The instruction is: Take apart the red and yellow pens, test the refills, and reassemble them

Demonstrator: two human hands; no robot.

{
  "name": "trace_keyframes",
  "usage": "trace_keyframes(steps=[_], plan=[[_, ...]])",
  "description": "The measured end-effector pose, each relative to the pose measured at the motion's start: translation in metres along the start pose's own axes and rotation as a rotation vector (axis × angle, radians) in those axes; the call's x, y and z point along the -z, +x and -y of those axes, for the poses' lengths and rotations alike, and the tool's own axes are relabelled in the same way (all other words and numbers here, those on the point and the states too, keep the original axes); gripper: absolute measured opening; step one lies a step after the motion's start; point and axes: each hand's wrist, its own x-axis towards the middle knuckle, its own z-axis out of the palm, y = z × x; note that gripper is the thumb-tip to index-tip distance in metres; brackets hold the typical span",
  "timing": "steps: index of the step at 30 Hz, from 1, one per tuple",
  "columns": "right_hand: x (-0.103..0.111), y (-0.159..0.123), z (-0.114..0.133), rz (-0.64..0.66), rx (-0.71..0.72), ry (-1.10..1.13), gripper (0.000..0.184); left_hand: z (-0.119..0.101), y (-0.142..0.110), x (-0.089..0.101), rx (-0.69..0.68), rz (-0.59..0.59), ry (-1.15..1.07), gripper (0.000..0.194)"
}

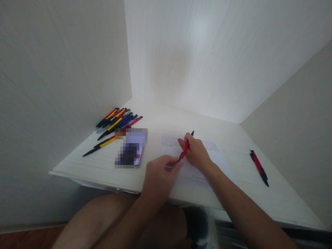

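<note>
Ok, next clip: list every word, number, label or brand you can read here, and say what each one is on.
None can be read.
Sheet of paper: faint lines of writing at its top and near the right hand, too small and blurred.
Phone: its face is blurred out.
Red pen in the right hand, pile of pens, two red pens: no print shows.

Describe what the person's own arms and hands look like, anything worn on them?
Both arms are bare from the bottom edge of the view up to the wrists, with no sleeves in sight. The left hand and the right hand wear no gloves. No watch, bracelet or ring shows on either one.
</note>
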Motion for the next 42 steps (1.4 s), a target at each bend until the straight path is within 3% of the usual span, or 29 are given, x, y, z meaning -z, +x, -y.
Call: trace_keyframes(steps=[18,29,32,36,42], plan=[[-0.006,-0.002,0.002,0.063,0.033,-0.028,0.027,-0.002,0.0,0.0,0.035,0.009,-0.021,0.006],[-0.005,-0.001,-0.003,0.081,0.048,-0.054,0.026,-0.003,0.001,-0.002,0.052,0.075,-0.037,0.01],[-0.005,0.002,-0.01,0.09,0.068,0.036,0.024,-0.002,0.0,-0.005,0.053,0.095,-0.053,0.015],[-0.005,0.004,-0.017,0.153,0.127,0.243,0.004,-0.003,0.002,-0.005,0.095,0.108,-0.057,0.016],[0.006,0.003,-0.013,0.389,0.147,0.848,0.033,-0.002,0.006,-0.005,0.102,0.082,-0.065,0.015]])
